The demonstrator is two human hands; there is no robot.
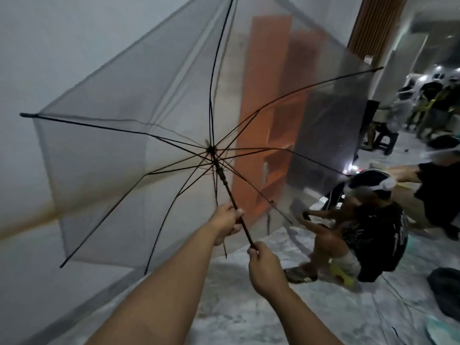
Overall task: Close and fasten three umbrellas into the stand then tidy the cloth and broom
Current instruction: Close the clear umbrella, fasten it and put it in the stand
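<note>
A see-through grey umbrella [139,100] with black ribs is fully open in front of me, its canopy facing away toward the white wall. Its black shaft slants down to the right. My left hand [227,221] grips the shaft a little below the runner. My right hand [263,266] holds the lower end of the shaft, and the handle is hidden inside it. No stand, cloth or broom can be made out.
An orange shelf unit [263,115] stands behind the canopy. A person in a black shirt [373,232] crouches on a small stool at the right, close to the umbrella's rim. More people and stools fill the far right. A dark bundle [445,292] lies on the pale floor.
</note>
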